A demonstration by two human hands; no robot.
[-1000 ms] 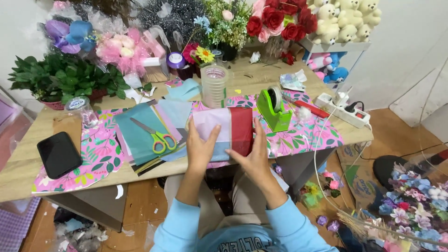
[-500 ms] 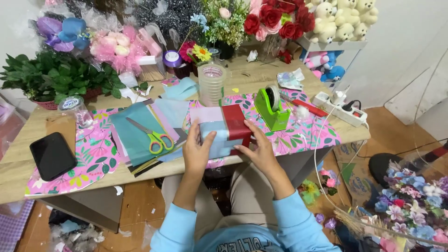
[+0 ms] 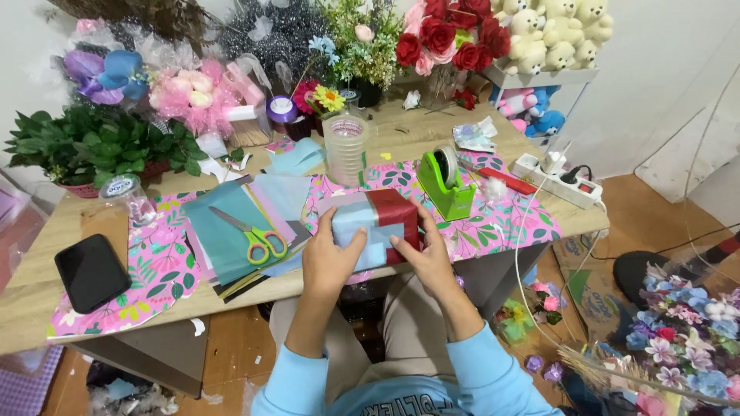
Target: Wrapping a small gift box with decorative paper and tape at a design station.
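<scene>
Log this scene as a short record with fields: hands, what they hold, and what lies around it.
left hand: left hand presses the near left side of the box
right hand: right hand grips its near right side
box: box half wrapped in pale blue and red paper, at the table's near edge
left of box: scissors on teal paper; phone further left
right of box: green tape dispenser
behind box: clear cup
table: wooden table, pink floral sheet under the box
</scene>
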